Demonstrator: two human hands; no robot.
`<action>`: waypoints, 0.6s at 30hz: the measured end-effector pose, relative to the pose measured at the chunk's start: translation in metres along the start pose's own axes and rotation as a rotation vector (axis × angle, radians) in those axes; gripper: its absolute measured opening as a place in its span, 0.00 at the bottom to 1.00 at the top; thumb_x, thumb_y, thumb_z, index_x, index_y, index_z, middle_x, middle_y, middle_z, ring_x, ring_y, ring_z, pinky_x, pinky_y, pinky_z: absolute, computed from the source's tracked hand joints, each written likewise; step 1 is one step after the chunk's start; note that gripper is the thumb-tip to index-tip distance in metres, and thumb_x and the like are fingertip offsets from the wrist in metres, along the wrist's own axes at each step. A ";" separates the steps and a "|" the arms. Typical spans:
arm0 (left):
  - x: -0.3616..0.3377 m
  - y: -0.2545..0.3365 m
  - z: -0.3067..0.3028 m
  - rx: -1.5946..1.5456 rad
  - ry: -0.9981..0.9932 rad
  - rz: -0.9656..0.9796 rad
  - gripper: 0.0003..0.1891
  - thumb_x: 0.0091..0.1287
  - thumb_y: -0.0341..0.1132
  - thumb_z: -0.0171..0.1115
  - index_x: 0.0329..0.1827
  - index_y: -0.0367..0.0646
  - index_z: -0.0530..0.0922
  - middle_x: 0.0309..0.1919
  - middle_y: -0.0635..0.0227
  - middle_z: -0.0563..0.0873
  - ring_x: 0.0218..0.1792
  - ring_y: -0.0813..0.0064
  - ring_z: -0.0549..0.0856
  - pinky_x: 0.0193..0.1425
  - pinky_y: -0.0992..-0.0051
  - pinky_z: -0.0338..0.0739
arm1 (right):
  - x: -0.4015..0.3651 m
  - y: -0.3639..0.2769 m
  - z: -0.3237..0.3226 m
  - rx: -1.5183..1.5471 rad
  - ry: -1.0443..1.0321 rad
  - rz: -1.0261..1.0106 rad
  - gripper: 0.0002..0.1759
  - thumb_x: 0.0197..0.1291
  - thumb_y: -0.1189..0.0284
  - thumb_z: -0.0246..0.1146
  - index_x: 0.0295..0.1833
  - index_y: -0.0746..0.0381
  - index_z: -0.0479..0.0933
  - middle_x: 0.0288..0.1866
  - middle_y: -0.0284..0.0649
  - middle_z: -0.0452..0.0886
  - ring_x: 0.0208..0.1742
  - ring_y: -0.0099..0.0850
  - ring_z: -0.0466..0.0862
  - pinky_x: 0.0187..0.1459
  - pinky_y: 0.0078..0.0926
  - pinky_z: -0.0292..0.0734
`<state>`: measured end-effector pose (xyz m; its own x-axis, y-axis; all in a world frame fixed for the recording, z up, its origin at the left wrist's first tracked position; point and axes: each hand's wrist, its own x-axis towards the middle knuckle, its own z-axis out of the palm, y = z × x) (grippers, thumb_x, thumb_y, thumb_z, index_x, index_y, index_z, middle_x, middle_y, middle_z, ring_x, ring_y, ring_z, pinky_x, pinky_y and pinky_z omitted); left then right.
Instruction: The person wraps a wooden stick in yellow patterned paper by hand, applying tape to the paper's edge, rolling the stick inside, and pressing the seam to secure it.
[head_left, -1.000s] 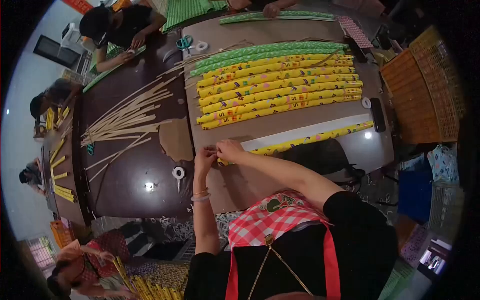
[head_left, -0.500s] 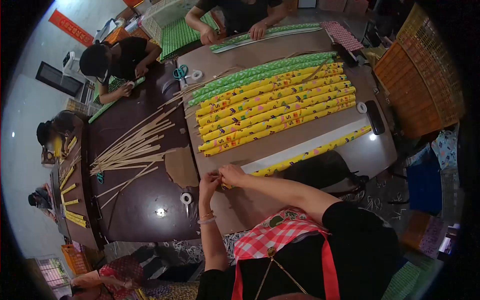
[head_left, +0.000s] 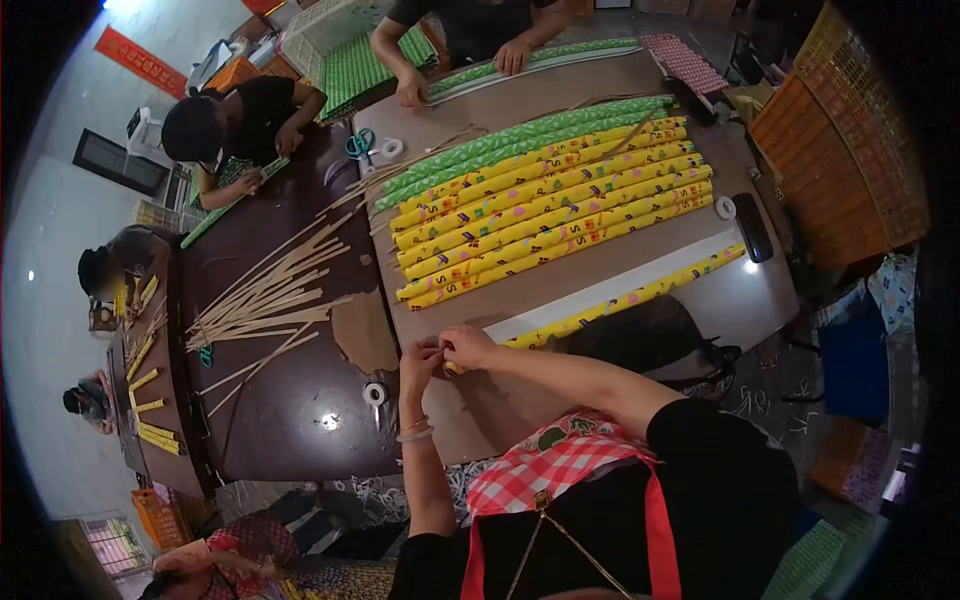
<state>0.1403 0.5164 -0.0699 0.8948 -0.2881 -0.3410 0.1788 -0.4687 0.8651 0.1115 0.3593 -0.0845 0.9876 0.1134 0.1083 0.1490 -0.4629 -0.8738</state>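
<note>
Right hand [head_left: 466, 347]: fingers hold roll [head_left: 630, 298] by near end, likely steadying it; left hand [head_left: 421, 362] at that end, grip unclear; stack [head_left: 555, 215] beyond roll, likely for room.

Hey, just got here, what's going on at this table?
The person wearing the camera has the left hand and right hand together at the left end of a yellow patterned roll, with a white sheet showing along its far side; the exact grip is hard to tell. Beyond it, yellow rolls and green rolls lie side by side, with pale strips off to the left. Across the table, a co-worker's hand is on a green patterned piece.
</note>
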 end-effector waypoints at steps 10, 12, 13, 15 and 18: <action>0.004 -0.010 -0.001 -0.136 -0.043 -0.063 0.16 0.52 0.26 0.64 0.43 0.30 0.74 0.31 0.61 0.85 0.33 0.77 0.83 0.37 0.79 0.77 | 0.001 -0.012 -0.002 0.027 -0.029 0.092 0.08 0.49 0.69 0.58 0.33 0.61 0.74 0.29 0.44 0.79 0.32 0.43 0.79 0.33 0.37 0.74; 0.012 -0.030 -0.002 -0.008 -0.027 0.014 0.17 0.51 0.27 0.65 0.43 0.31 0.73 0.32 0.60 0.85 0.34 0.76 0.84 0.37 0.79 0.77 | 0.001 -0.013 0.000 -0.185 -0.029 0.048 0.06 0.49 0.69 0.58 0.32 0.61 0.74 0.31 0.44 0.77 0.34 0.44 0.78 0.34 0.39 0.74; 0.011 -0.025 -0.002 0.031 -0.012 0.006 0.17 0.51 0.28 0.65 0.43 0.31 0.74 0.32 0.60 0.85 0.34 0.76 0.84 0.37 0.79 0.77 | 0.001 -0.010 0.001 -0.182 -0.045 0.047 0.06 0.49 0.69 0.58 0.32 0.61 0.74 0.31 0.44 0.77 0.34 0.44 0.78 0.34 0.39 0.74; 0.016 -0.044 -0.001 0.002 0.007 0.003 0.16 0.51 0.30 0.65 0.42 0.31 0.74 0.32 0.59 0.85 0.33 0.76 0.84 0.37 0.79 0.76 | 0.002 0.000 0.009 -0.190 -0.035 0.010 0.05 0.49 0.70 0.57 0.31 0.60 0.74 0.32 0.44 0.75 0.36 0.45 0.77 0.36 0.40 0.73; 0.007 -0.025 -0.001 -0.015 0.018 -0.021 0.17 0.52 0.30 0.65 0.41 0.31 0.74 0.32 0.60 0.85 0.34 0.76 0.84 0.36 0.79 0.76 | 0.000 0.003 0.008 -0.129 -0.019 0.024 0.05 0.49 0.71 0.57 0.31 0.61 0.73 0.32 0.44 0.75 0.37 0.45 0.77 0.36 0.40 0.73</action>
<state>0.1421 0.5268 -0.0935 0.8979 -0.2636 -0.3526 0.2034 -0.4619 0.8633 0.1116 0.3648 -0.0903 0.9901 0.1169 0.0776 0.1312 -0.5751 -0.8075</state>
